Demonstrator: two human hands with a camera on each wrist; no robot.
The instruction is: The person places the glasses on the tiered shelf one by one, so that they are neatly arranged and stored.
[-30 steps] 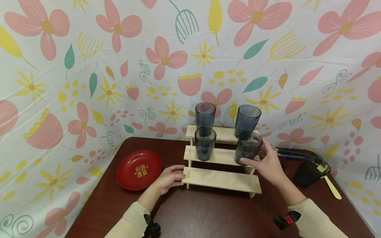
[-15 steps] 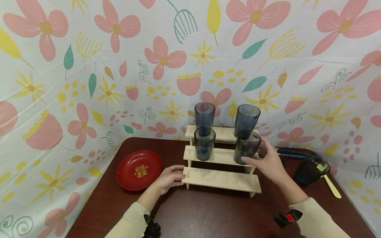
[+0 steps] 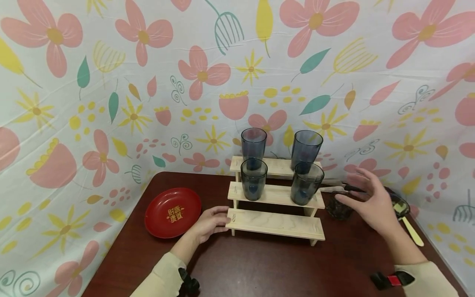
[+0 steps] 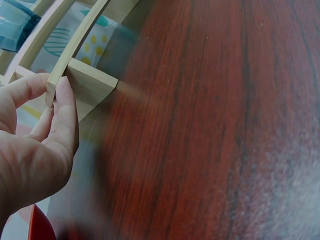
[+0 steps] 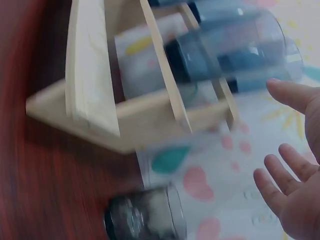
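Observation:
A stepped wooden rack (image 3: 276,222) stands on the table in the head view. Two blue-grey glasses, left (image 3: 254,142) and right (image 3: 307,146), are upright on its top step. Two more, left (image 3: 254,181) and right (image 3: 306,189), stand on the middle step; the bottom step is bare. My left hand (image 3: 209,225) pinches the left end of the bottom board between thumb and fingers, plain in the left wrist view. My right hand (image 3: 371,202) is spread in the air to the right of the rack, apart from the glasses and holding nothing.
A red plate (image 3: 154,210) with gold characters lies left of the rack. On the right stands a dark glass (image 3: 339,209), with another dark glass (image 3: 403,205) partly behind my right hand. A pale-yellow handle (image 3: 412,233) lies near the right edge. Patterned cloth hangs behind.
My right hand has let go of the right glass on the middle step and moved away to the right. The left hand stays on the rack.

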